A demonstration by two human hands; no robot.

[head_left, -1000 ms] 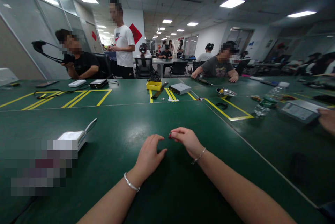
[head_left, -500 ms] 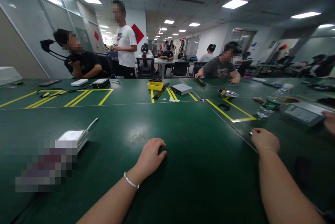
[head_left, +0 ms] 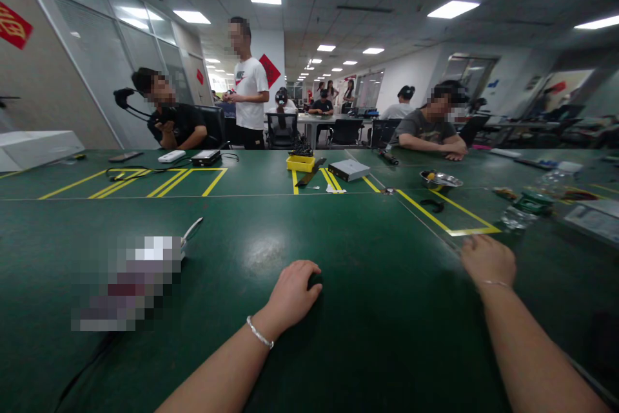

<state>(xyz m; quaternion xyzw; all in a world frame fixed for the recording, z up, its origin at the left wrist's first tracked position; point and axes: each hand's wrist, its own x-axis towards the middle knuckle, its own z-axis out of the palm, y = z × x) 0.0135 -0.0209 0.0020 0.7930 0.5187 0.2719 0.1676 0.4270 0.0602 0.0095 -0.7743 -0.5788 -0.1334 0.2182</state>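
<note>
A: Change since a second ago?
B: Yes; the right hand (head_left: 488, 261) has swung from the middle out to the yellow tape outline (head_left: 476, 230) on the dark green counter (head_left: 377, 310); its fingers curl under, so I cannot tell whether it grips anything.
A: And the small red piece it pinched?
B: Out of sight; probably carried along; the left hand (head_left: 293, 290) rests palm-down, loosely curled, holding nothing.

The left hand (head_left: 293, 289) lies palm down in the middle, with the fingers together and lightly bent. The right arm is stretched out to the right. The right hand (head_left: 488, 260) shows its back, and its fingers are curled under and hidden.
</note>
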